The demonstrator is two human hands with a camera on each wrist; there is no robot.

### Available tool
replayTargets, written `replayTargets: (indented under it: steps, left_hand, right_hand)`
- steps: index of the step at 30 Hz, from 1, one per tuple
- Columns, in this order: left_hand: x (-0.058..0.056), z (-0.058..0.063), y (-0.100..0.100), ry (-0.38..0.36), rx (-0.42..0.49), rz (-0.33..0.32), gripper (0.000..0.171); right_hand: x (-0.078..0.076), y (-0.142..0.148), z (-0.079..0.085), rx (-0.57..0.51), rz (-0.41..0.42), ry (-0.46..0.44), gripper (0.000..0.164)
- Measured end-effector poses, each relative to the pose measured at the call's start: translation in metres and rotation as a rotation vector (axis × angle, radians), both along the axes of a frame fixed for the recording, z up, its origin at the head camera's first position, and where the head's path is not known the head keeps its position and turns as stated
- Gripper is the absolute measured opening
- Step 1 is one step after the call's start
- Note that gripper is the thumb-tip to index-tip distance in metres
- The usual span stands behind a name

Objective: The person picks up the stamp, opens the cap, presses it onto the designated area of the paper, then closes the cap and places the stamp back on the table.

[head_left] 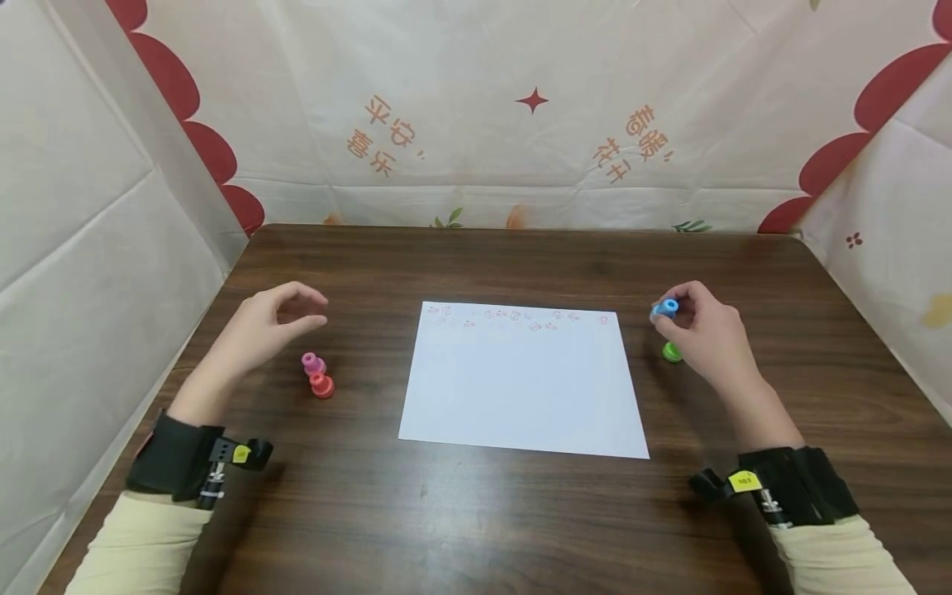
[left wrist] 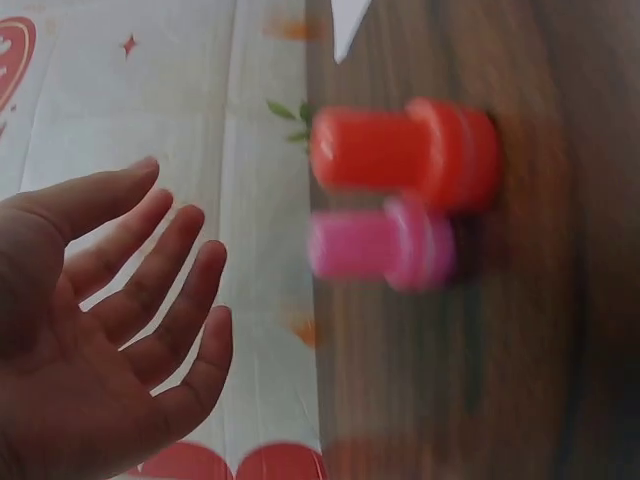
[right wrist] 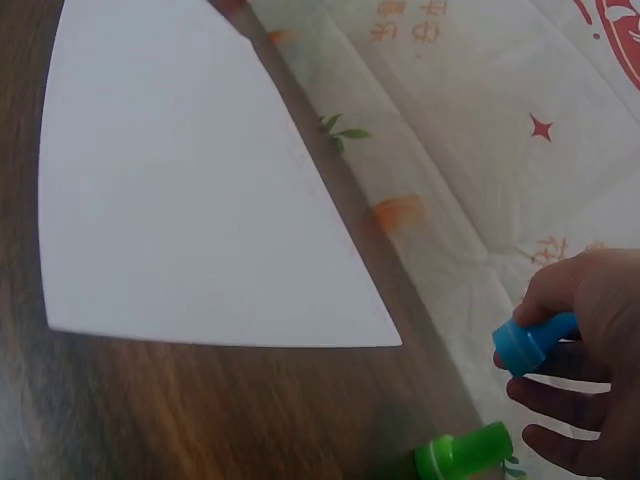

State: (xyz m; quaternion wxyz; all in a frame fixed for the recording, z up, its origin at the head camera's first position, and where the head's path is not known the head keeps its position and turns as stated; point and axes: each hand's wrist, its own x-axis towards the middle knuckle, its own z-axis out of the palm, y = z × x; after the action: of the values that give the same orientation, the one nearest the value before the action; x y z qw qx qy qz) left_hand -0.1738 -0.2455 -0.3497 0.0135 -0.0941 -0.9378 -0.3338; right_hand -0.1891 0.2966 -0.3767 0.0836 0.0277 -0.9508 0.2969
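My right hand pinches a small blue toy stamp between thumb and fingers, above the table to the right of the paper. Just below that hand a green stamp stands on the table, partly covered by the hand in the head view. Nothing is held in my left hand, whose fingers are loosely bent over the table's left side. Near it a pink stamp and a red stamp stand side by side, apart from the fingers. A white sheet of paper lies between the hands, with faint reddish marks along its far edge.
The brown wooden table ends at a pale printed cloth hanging behind it. More cloth hangs at the left and right sides. Each wrist wears a black strap with a small camera mount.
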Motion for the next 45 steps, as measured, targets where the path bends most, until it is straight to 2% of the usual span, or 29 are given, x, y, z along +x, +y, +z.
replayTargets:
  steps: [5, 9, 15, 21, 25, 29, 33, 36, 40, 42, 45]
  left_hand:
    - [0.008, -0.007, -0.015, -0.071, -0.100, -0.046, 0.034]
    - [0.014, -0.013, -0.018, -0.092, -0.173, -0.093, 0.033]
    - [0.016, -0.023, -0.017, -0.103, -0.221, -0.109, 0.024]
    - [0.017, -0.026, -0.013, -0.092, -0.246, -0.084, 0.014]
    - [0.020, -0.021, -0.008, -0.024, -0.226, -0.025, 0.014]
    - [0.022, -0.006, 0.010, 0.059, -0.146, 0.014, 0.020]
    - [0.019, 0.004, 0.039, 0.063, 0.013, -0.029, 0.024]
    - [0.016, 0.004, 0.066, 0.010, 0.202, -0.122, 0.024]
    - [0.015, -0.001, 0.104, -0.111, 0.454, -0.258, 0.023]
    - [0.017, -0.003, 0.120, -0.165, 0.535, -0.316, 0.023]
    - [0.019, -0.006, 0.139, -0.211, 0.609, -0.382, 0.025]
  right_hand:
    - [-0.003, 0.005, -0.008, 0.123, 0.014, -0.059, 0.036]
    - [-0.004, 0.007, -0.013, 0.183, 0.044, -0.046, 0.030]
    - [-0.003, 0.008, -0.017, 0.239, 0.066, -0.014, 0.025]
    - [-0.002, 0.006, -0.020, 0.262, 0.064, 0.011, 0.027]
    - [0.004, -0.001, -0.015, 0.231, 0.040, 0.084, 0.032]
    - [0.012, -0.022, -0.003, 0.187, 0.054, 0.175, 0.031]
    - [0.021, -0.053, 0.011, 0.178, 0.129, 0.263, 0.027]
    - [0.029, -0.079, 0.018, 0.162, 0.194, 0.299, 0.028]
    - [0.042, -0.113, 0.023, 0.097, 0.307, 0.275, 0.035]
    - [0.049, -0.127, 0.025, 0.054, 0.372, 0.257, 0.042]
    - [0.057, -0.142, 0.028, -0.006, 0.449, 0.249, 0.051]
